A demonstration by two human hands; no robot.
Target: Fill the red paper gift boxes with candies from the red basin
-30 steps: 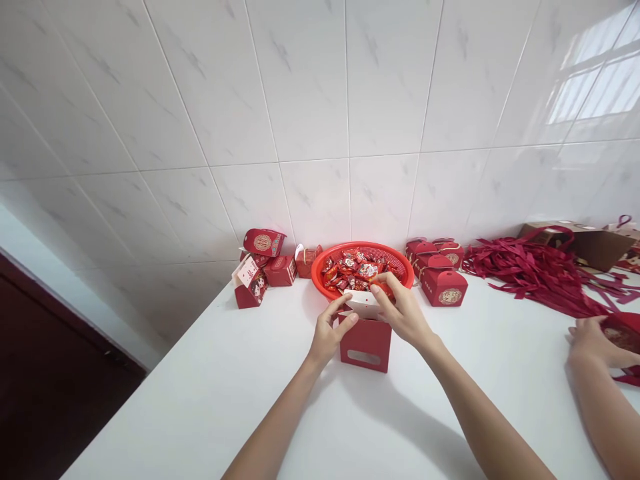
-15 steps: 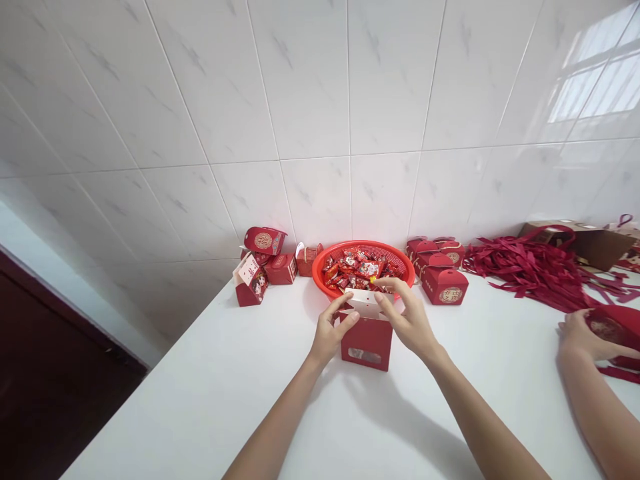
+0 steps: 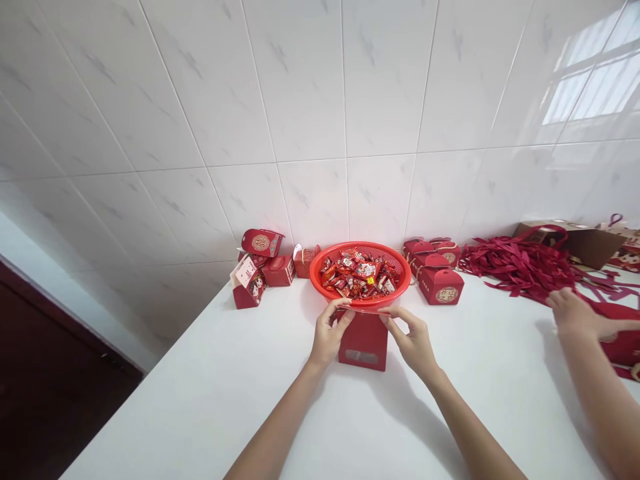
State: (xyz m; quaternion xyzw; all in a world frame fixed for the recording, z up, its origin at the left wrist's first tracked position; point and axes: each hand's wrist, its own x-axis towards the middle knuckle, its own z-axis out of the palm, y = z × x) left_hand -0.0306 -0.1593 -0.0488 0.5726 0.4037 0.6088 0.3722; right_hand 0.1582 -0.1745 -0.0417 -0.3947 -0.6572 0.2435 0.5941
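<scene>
A red gift box [image 3: 362, 337] with a small clear window low on its front stands upright on the white table. My left hand [image 3: 329, 333] pinches the top left edge of the box between thumb and fingers. At the top right corner my right hand [image 3: 411, 339] does the same. The top flap lies nearly level between both hands. Right behind the box is a red plastic basket [image 3: 316, 288] full of red-wrapped candies [image 3: 357, 272].
Red boxes [image 3: 257, 270] cluster at the back left, more boxes [image 3: 437, 273] right of the basket. Dark red ribbons [image 3: 520, 267] are heaped before a cardboard box [image 3: 590, 243]. At far right, another person's hand [image 3: 575, 317] is beside a red box [image 3: 623, 347]. A tiled wall closes the back.
The raised white-lined flap has folded down over the box top. My right hand has come down from near the candies to the box's corner. The other person's hand has lifted off the red box.
</scene>
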